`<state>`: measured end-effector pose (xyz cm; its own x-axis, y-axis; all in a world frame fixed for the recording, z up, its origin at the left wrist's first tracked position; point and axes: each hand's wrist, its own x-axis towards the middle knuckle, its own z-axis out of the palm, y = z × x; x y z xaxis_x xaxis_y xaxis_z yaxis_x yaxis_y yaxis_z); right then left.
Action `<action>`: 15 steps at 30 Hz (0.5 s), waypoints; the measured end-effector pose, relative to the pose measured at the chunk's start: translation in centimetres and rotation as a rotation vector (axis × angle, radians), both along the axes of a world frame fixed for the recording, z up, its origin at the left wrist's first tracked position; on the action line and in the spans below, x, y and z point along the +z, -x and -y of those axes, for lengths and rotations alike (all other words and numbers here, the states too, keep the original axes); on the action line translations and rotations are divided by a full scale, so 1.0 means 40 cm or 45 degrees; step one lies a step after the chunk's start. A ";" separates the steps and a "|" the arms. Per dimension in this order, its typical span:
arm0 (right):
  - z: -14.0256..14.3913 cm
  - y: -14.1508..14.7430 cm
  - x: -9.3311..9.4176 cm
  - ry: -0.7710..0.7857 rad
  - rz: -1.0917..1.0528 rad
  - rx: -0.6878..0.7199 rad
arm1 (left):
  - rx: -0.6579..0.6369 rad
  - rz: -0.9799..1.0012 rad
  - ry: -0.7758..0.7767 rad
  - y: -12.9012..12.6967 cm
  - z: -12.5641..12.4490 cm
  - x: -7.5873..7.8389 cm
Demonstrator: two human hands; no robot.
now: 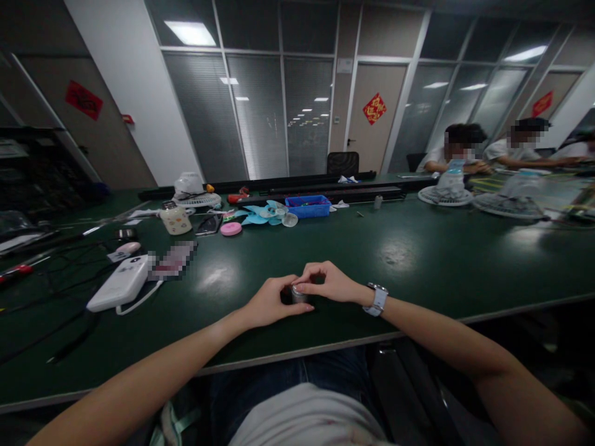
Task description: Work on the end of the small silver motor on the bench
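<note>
A small silver metal cylinder [299, 297] stands on the green table, close to its front edge. My left hand [270, 302] curves around its side, with the thumb in front and the fingers behind. From the right, my right hand [333, 284] reaches over with thumb and fingertips pinched at the cylinder's top. The fingers cover much of the cylinder, so its exact kind does not show. A watch with a pale strap [376, 301] is on my right wrist.
To the left lie a white power bank [121, 284] with a cable, a phone [175, 259] and dark cables. Farther back are a patterned jar [175, 220], a pink round lid [231, 229], blue fan blades [260, 214] and a blue basket [308, 211]. Several people sit at the far right.
</note>
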<state>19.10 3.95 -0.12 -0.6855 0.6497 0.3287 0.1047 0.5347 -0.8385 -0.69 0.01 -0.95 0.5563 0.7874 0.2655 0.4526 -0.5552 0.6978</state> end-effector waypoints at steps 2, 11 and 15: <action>0.000 0.000 0.001 0.008 0.002 -0.003 | 0.009 -0.005 -0.005 -0.001 0.000 0.000; -0.003 0.004 -0.009 0.103 -0.045 0.004 | 0.019 -0.004 0.019 -0.002 0.002 0.003; 0.001 0.006 -0.008 0.093 -0.052 -0.025 | 0.020 -0.015 0.012 -0.002 0.003 0.004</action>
